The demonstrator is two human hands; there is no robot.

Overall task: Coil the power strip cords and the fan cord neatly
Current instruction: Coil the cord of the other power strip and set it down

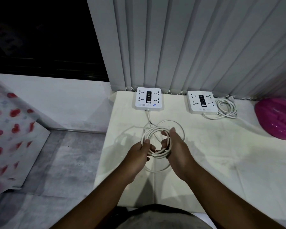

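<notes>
Cord (pixel 157 142) is white and sits in loops between two hands, just above a pale tabletop (pixel 205 162). On the far left lies a sheet (pixel 12 138) with red hearts. Next to it is a grey floor (pixel 69 154), with a dark window (pixel 40 38) up behind. Grey blinds (pixel 196 43) hang at the back and come down to the tabletop.

The left hand (pixel 139 156) pinches the left side of the loops with its fingers closed on them. The right hand (pixel 175 149) cups the right side, fingers curled round the loops. One loose loop hangs below the hands and another sticks out past the right hand. From the loops the cord runs up to a white strip (pixel 149 99) lying flat by the blinds.

Further right lies a second strip (pixel 202 101). Its own coil (pixel 226 108) is wound up and rests just beside it. At the far right edge sits a shiny pink thing (pixel 277 118); I cannot tell what it is.
</notes>
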